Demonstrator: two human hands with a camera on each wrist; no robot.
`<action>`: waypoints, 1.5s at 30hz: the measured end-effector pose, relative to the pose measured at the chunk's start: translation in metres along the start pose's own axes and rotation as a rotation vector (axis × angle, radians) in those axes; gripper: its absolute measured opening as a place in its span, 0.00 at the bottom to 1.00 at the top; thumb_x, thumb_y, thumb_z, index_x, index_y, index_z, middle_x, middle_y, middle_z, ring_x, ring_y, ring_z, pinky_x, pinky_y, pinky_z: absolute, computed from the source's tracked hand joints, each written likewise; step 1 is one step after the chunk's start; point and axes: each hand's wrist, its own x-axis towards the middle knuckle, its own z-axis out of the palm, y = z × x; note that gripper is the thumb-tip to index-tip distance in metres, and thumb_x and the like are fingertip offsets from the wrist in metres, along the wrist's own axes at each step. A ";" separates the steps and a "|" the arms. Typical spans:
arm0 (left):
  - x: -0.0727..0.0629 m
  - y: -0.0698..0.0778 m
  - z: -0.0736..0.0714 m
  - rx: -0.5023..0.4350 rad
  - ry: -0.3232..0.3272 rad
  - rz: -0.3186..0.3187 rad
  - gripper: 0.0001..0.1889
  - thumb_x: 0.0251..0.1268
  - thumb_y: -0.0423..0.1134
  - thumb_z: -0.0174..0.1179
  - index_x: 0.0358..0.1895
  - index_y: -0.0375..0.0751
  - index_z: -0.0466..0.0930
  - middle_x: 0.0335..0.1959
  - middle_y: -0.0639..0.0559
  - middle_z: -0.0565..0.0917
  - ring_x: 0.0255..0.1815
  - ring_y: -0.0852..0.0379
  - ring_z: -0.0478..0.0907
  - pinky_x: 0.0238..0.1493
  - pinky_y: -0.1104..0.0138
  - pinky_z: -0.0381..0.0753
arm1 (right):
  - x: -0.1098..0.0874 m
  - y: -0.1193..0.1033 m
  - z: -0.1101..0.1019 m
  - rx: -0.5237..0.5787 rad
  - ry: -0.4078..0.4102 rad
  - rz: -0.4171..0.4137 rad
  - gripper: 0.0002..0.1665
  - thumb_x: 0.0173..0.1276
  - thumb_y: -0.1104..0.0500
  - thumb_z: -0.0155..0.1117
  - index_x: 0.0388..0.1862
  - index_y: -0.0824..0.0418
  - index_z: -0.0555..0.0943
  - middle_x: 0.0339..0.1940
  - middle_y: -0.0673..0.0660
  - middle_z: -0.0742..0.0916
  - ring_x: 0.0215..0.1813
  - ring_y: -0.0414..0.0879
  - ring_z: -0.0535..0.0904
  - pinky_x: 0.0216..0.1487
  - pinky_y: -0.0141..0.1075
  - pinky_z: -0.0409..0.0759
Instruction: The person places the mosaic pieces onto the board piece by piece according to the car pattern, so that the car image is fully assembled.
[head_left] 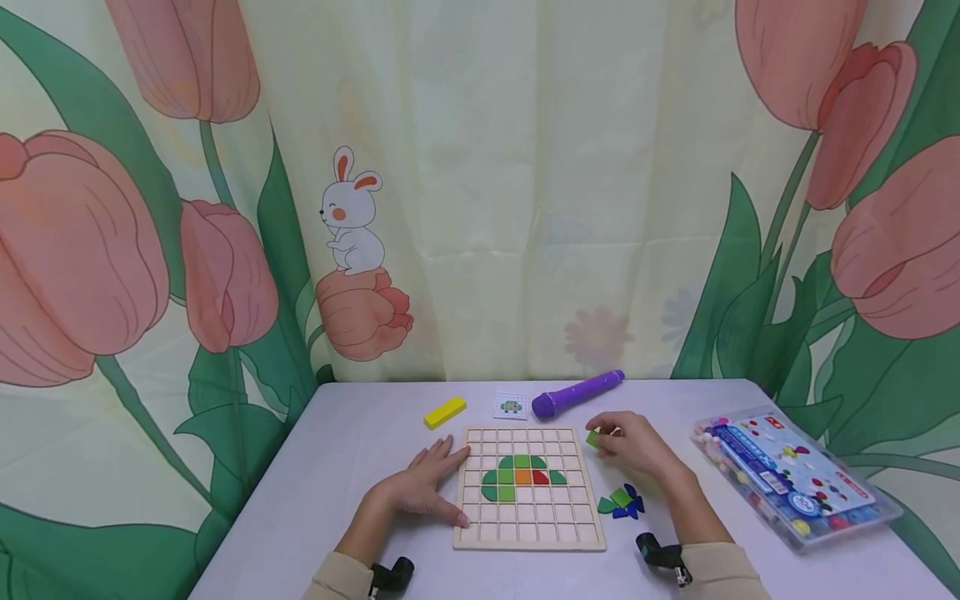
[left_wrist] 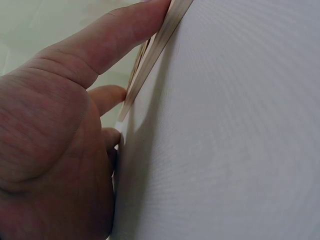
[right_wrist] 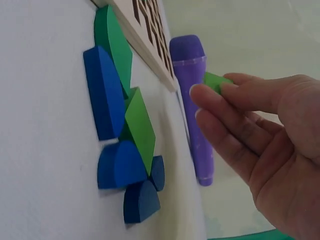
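Note:
A light green square block is pinched between the thumb and fingers of my right hand, off the board's right edge. My left hand is spread along the left side of a wooden grid board, its thumb and fingertips touching the edge. On the board's upper middle lie dark green rounded pieces, light green squares, an orange square and a red rounded piece. Below my right hand sits a loose pile with a dark green piece, a light green square and several blue rounded pieces.
Behind the board are a yellow bar, a small pattern card and a purple toy microphone. A clear plastic box of colourful beads stands at the right. A tulip-print curtain hangs behind the white table.

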 end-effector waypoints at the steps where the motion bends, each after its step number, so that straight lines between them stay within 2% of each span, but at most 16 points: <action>1: 0.000 0.000 0.000 0.003 0.001 0.001 0.62 0.41 0.69 0.78 0.84 0.62 0.56 0.88 0.44 0.46 0.89 0.43 0.38 0.84 0.37 0.41 | 0.000 -0.002 0.001 0.013 0.003 0.000 0.15 0.73 0.66 0.65 0.56 0.62 0.86 0.40 0.56 0.84 0.37 0.46 0.81 0.39 0.34 0.85; 9: -0.001 0.000 0.001 -0.014 -0.005 0.000 0.62 0.41 0.69 0.78 0.84 0.62 0.56 0.88 0.45 0.46 0.89 0.43 0.38 0.84 0.37 0.39 | -0.001 -0.020 0.013 0.042 0.001 -0.045 0.12 0.74 0.63 0.66 0.54 0.61 0.86 0.38 0.55 0.86 0.35 0.46 0.83 0.38 0.33 0.84; 16: -0.001 0.001 0.000 -0.007 0.000 0.003 0.62 0.41 0.69 0.78 0.84 0.62 0.56 0.88 0.45 0.46 0.89 0.43 0.38 0.84 0.38 0.39 | -0.002 -0.031 0.024 0.101 -0.027 -0.108 0.14 0.74 0.67 0.62 0.55 0.66 0.87 0.39 0.54 0.89 0.34 0.48 0.85 0.39 0.38 0.88; 20: -0.001 0.001 0.000 -0.010 0.004 0.003 0.62 0.41 0.69 0.78 0.84 0.62 0.56 0.88 0.45 0.46 0.89 0.43 0.38 0.84 0.37 0.39 | -0.004 -0.037 0.029 0.077 -0.041 -0.126 0.15 0.72 0.68 0.65 0.55 0.65 0.87 0.40 0.55 0.87 0.35 0.46 0.84 0.39 0.36 0.88; 24: -0.001 0.001 0.001 -0.010 0.004 0.000 0.62 0.40 0.69 0.78 0.84 0.62 0.56 0.88 0.45 0.46 0.89 0.43 0.38 0.84 0.37 0.39 | -0.005 -0.043 0.032 0.042 -0.080 -0.153 0.17 0.69 0.67 0.68 0.56 0.63 0.86 0.41 0.54 0.86 0.37 0.45 0.82 0.39 0.33 0.86; 32: -0.002 0.003 0.000 -0.015 -0.001 -0.004 0.62 0.41 0.68 0.79 0.84 0.62 0.57 0.88 0.44 0.46 0.89 0.43 0.38 0.84 0.36 0.39 | -0.006 -0.049 0.038 0.009 -0.188 -0.261 0.18 0.68 0.65 0.72 0.57 0.65 0.86 0.40 0.52 0.87 0.40 0.45 0.81 0.42 0.31 0.81; 38: -0.002 0.003 -0.001 -0.017 -0.001 -0.003 0.62 0.41 0.69 0.78 0.84 0.61 0.56 0.88 0.44 0.46 0.89 0.43 0.38 0.84 0.37 0.39 | -0.005 -0.053 0.047 -0.006 -0.231 -0.269 0.18 0.69 0.62 0.73 0.57 0.63 0.87 0.35 0.48 0.87 0.38 0.45 0.80 0.40 0.30 0.81; 45: -0.001 0.003 -0.001 -0.023 -0.007 0.003 0.62 0.41 0.68 0.78 0.84 0.60 0.57 0.88 0.44 0.46 0.89 0.43 0.38 0.84 0.38 0.39 | -0.006 -0.059 0.053 0.009 -0.261 -0.273 0.16 0.70 0.63 0.72 0.56 0.62 0.87 0.35 0.47 0.87 0.39 0.45 0.80 0.40 0.30 0.81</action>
